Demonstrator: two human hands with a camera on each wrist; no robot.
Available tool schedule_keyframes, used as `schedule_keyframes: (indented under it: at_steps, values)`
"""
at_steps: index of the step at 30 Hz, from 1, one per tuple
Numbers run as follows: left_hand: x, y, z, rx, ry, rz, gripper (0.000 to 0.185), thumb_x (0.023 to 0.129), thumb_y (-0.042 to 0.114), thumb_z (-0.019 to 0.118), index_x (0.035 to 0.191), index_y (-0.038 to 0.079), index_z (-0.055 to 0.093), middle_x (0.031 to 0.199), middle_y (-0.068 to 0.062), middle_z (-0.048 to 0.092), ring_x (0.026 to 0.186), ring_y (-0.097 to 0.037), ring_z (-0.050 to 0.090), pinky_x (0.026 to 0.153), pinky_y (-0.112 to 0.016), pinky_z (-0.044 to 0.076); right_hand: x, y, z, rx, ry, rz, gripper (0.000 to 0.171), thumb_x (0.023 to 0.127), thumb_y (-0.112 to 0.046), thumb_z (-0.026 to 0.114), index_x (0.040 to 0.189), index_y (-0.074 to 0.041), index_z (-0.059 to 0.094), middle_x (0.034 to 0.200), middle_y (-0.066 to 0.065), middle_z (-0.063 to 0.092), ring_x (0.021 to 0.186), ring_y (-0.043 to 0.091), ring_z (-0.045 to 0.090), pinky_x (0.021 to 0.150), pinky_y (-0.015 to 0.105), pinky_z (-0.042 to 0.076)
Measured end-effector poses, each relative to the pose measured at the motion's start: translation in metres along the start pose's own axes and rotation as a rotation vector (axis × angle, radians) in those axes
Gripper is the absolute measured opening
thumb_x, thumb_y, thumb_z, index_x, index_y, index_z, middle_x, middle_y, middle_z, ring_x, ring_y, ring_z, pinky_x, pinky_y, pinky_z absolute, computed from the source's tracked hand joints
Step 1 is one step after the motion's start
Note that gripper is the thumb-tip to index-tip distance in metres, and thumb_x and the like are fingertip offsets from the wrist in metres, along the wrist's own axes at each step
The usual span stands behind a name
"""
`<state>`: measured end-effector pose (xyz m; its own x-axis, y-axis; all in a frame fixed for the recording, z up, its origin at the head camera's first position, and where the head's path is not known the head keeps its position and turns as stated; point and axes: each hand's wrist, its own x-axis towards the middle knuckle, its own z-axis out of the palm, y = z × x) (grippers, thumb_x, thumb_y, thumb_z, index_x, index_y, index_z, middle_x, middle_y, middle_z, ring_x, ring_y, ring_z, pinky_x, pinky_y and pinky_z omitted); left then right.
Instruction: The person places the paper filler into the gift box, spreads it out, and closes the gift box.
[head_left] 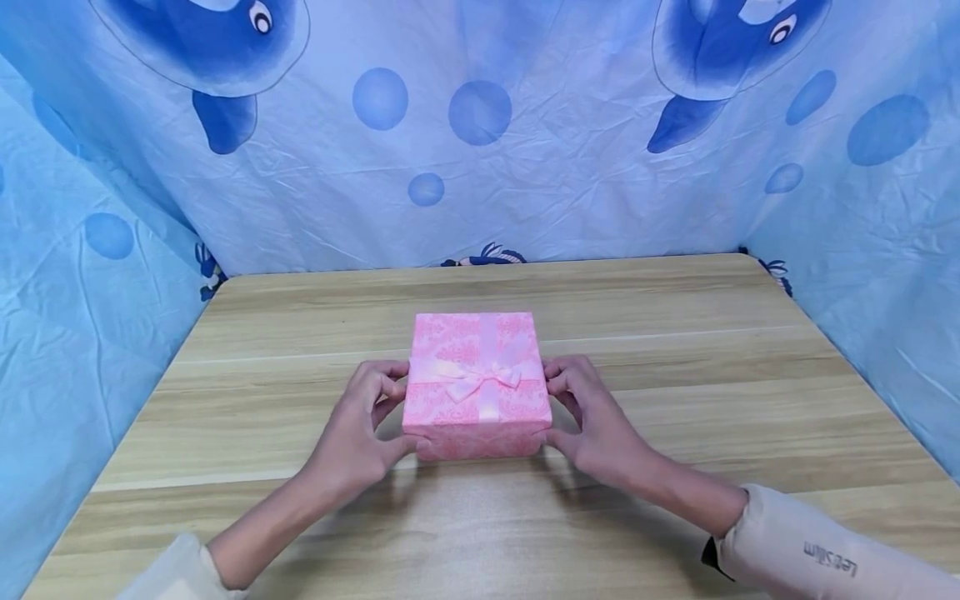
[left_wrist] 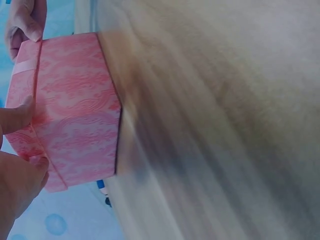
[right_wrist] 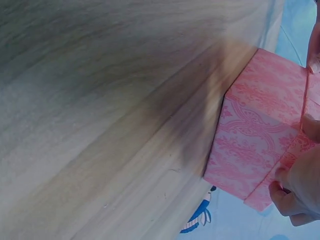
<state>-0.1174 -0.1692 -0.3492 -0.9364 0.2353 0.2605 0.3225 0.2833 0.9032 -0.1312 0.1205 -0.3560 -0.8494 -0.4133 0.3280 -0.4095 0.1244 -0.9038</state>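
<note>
A pink patterned gift box with a pale ribbon and bow sits on the wooden table. Its lid is on, and the lid's rim runs as a line along the side walls in both wrist views. From the left, my left hand grips the lid, thumb at the near corner and fingers along the left side. My right hand mirrors it on the right side. Up close in the left wrist view, the left thumb lies on the lid's rim. The right fingers bend at the rim too.
The wooden table stretches around the box on every side. A blue curtain with whale prints hangs behind it and along both sides. Dark blue tassels show at the table's back edge.
</note>
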Motion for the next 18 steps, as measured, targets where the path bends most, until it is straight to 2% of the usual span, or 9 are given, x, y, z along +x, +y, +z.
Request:
schedule_keyframes:
  at_steps: [6,18]
  values:
    - [-0.0031,-0.0060,0.0032,0.024,0.010,-0.013,0.052,0.060,-0.021,0.080,0.090,-0.001,0.044,0.133,-0.008,0.040,0.121,-0.026,0.050,0.102,-0.020,0.039,-0.0018,0.0028,0.0029,-0.037,-0.007,-0.010,0.043,0.067,0.027,0.070,0.095,0.004,0.047,0.125,0.016,0.038,0.126,0.029,0.039,0.108,0.027,0.032]
    - [-0.0033,-0.0061,0.0041,0.038,0.017,-0.012,0.053,0.058,-0.021,0.081,0.091,0.001,0.045,0.133,-0.008,0.040,0.124,-0.027,0.048,0.101,-0.020,0.039,-0.0017,0.0032,0.0026,-0.051,-0.014,-0.011,0.044,0.066,0.026,0.071,0.095,0.003,0.046,0.125,0.016,0.038,0.126,0.029,0.039,0.108,0.027,0.033]
